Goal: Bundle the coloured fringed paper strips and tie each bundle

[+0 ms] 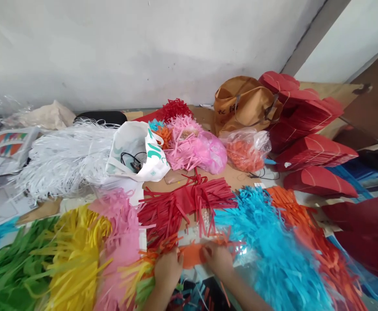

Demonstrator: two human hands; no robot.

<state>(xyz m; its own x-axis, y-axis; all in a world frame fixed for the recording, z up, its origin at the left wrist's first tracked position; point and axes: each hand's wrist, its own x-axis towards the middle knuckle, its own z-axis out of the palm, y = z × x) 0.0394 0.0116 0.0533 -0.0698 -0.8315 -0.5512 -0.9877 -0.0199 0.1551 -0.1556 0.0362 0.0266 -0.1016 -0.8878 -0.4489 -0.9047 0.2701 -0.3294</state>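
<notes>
Both hands grip an orange fringed paper strip [191,255] at the front middle. My left hand [168,268] is closed on its left end, and my right hand [218,259] pinches the right end. The strip's plain middle band lies between them, with cut fringe sticking out at both sides. Just beyond it is a red fringed paper [185,198]. Yellow and green strands hang by my left wrist. A large blue fringed pile [270,246] lies to the right of my right hand. Below the hands, the lap area is dark and partly hidden.
Pink [122,250], yellow [75,259] and green [17,263] fringe piles lie at left, orange fringe [325,250] at right. Behind stand white string bundles [68,155], a white bag [133,151], a brown bag [244,106] and stacked red bundles [312,151] near the wall.
</notes>
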